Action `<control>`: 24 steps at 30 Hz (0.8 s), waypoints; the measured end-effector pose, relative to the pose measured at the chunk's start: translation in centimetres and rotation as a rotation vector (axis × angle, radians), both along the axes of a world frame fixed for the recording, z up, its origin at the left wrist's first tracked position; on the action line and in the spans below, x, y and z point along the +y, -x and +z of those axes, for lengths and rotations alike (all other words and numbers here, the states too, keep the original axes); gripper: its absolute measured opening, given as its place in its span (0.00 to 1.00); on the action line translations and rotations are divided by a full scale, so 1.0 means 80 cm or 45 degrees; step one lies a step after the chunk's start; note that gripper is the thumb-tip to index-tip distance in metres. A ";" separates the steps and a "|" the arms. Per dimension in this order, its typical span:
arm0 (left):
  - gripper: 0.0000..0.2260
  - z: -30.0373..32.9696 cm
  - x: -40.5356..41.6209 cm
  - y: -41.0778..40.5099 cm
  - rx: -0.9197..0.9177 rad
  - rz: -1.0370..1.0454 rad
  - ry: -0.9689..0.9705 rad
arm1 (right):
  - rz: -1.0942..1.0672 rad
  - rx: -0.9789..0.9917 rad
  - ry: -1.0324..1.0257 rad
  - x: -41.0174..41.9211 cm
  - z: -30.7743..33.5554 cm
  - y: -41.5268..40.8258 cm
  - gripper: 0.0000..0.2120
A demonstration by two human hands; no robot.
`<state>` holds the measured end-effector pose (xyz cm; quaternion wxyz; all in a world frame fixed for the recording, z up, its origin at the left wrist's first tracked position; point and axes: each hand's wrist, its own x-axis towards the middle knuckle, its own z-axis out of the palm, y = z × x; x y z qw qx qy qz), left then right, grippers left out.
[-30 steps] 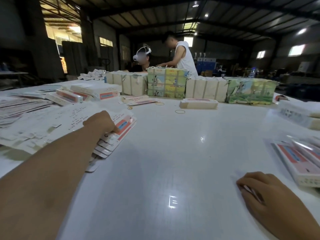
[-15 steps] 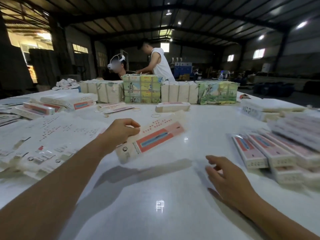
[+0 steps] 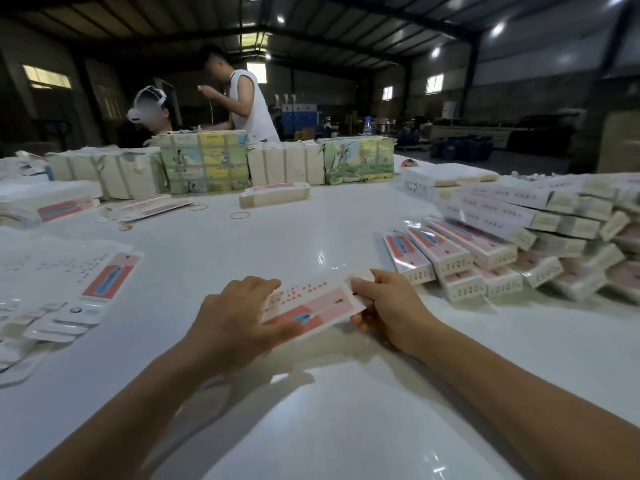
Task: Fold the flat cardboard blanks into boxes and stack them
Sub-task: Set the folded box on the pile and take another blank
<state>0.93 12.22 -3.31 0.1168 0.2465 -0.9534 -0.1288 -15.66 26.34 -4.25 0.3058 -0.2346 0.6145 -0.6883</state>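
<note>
Both hands are on one flat blank [image 3: 311, 306] just above the white table [image 3: 346, 410], left hand [image 3: 235, 317] gripping its near end, right hand [image 3: 388, 306] pinching the far end, with folded boxes [image 3: 519, 237] piled off to the right.

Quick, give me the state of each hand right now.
Left hand: grips the left end of the flat cardboard blank.
Right hand: pinches the blank's right end.

The cardboard blank [image 3: 311, 303] bears red print (too blurred to read).
</note>
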 end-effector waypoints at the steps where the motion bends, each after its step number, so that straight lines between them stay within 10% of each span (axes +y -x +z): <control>1: 0.43 0.000 0.007 0.007 -0.044 -0.046 0.069 | 0.007 0.004 0.011 0.000 0.000 -0.001 0.06; 20: 0.28 -0.001 0.025 0.024 0.191 0.047 0.156 | -0.013 0.072 0.024 0.004 -0.003 -0.003 0.08; 24: 0.26 0.000 0.018 0.016 0.193 0.062 0.082 | -0.348 0.465 0.011 0.012 -0.003 0.000 0.05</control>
